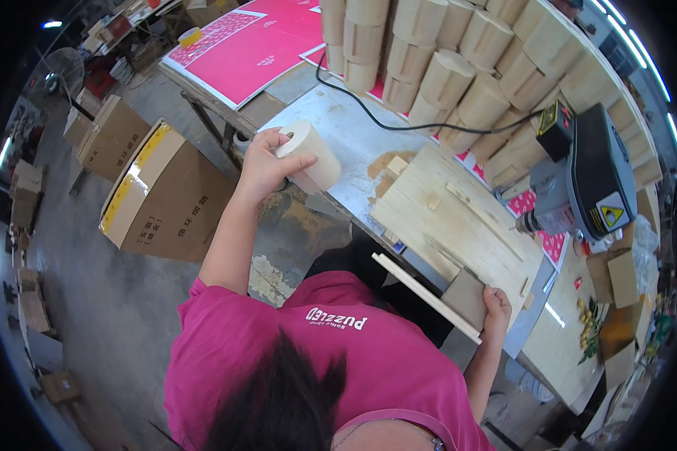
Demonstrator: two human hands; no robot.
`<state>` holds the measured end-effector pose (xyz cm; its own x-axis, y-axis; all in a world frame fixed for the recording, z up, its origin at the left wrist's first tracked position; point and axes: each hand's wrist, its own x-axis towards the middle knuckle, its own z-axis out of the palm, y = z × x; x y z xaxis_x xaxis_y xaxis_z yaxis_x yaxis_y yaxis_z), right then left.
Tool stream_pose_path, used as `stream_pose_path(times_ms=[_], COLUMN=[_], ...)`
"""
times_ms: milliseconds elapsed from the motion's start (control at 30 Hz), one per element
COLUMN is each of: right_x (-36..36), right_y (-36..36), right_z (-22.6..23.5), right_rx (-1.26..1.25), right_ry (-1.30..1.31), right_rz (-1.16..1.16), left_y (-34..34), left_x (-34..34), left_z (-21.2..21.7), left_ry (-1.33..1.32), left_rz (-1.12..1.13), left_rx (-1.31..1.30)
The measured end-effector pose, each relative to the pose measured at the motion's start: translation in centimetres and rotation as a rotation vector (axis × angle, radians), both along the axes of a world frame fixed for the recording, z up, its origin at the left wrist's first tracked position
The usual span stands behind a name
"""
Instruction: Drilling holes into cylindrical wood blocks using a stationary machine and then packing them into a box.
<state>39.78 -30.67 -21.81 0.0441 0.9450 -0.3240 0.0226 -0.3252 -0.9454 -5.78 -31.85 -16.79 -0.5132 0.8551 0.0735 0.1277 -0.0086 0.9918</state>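
My left hand (263, 167) is closed round a pale, smooth wooden-looking cylinder (317, 167) with a round hole in its end, held tilted above the near left edge of the worktable. At the lower right, my right hand (496, 313) has its fingers curled at the edge of a flat grey-brown piece (465, 296), gripping it; part of the fingers is hidden. That piece lies against a light wooden strip (425, 295) along the front of a wooden board jig (429, 197). Over the board's right side stands a bench drill (590, 177), its chuck (528, 221) pointing toward the board.
Stacked wooden cylinders (480, 101) line the back of the table. A black cable (399, 120) runs across to the drill. Pink printed sheets (259, 49) and yellow tape (190, 37) lie at the far left. A large cardboard box (177, 203) stands on the floor at left.
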Motion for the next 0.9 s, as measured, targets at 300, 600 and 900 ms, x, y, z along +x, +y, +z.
stream_pose_path(times_ms=[300, 600, 900], right_x=[-0.7, -0.6, -0.5], right_y=[0.5, 0.0, 1.2], right_z=[-1.7, -0.7, -1.0], right_rx=[0.066, 0.120, 0.085], right_ry=[0.154, 0.163, 0.174], right_rz=[0.029, 0.020, 0.040], left_y=[0.5, 0.9, 0.6], left_x=[-0.5, 0.2, -2.1], left_z=[-4.3, -7.6, -6.7], left_ry=[0.668, 0.366, 0.134], left_rz=[0.116, 0.084, -0.029], left_rx=[-0.050, 0.140, 0.001])
